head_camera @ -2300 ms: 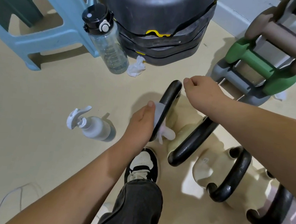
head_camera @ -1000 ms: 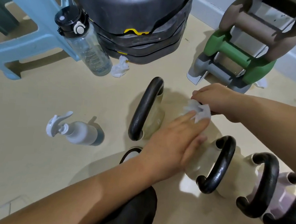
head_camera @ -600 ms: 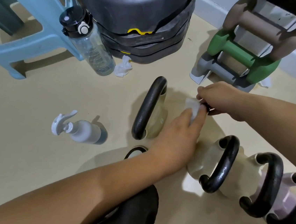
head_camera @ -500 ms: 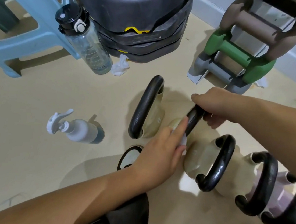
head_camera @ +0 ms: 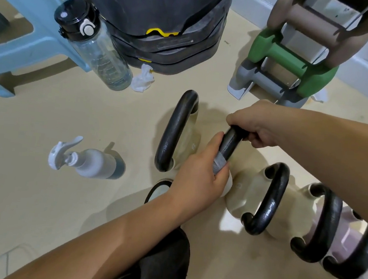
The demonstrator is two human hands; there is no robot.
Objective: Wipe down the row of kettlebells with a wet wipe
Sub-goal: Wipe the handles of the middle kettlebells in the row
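Note:
A row of cream kettlebells with black handles runs from the centre to the lower right of the floor. The first kettlebell (head_camera: 176,129) stands free on the left. My right hand (head_camera: 253,126) grips the top of the second kettlebell's handle (head_camera: 230,142). My left hand (head_camera: 199,179) is wrapped around the lower part of that handle, pressing a wet wipe (head_camera: 220,167) against it. The third kettlebell (head_camera: 267,198) and further ones, the last pale purple (head_camera: 350,236), continue to the right.
A spray bottle (head_camera: 89,162) lies on the floor to the left. A clear water bottle (head_camera: 97,48) leans by a blue stool (head_camera: 30,39), with a crumpled used wipe (head_camera: 142,80) beside it. Black stacked steps (head_camera: 168,24) and a dumbbell rack (head_camera: 296,58) stand behind.
My left hand left the first kettlebell's handle and moved with the wipe to the second one, sliding down its handle. My right hand closed on the top of that handle.

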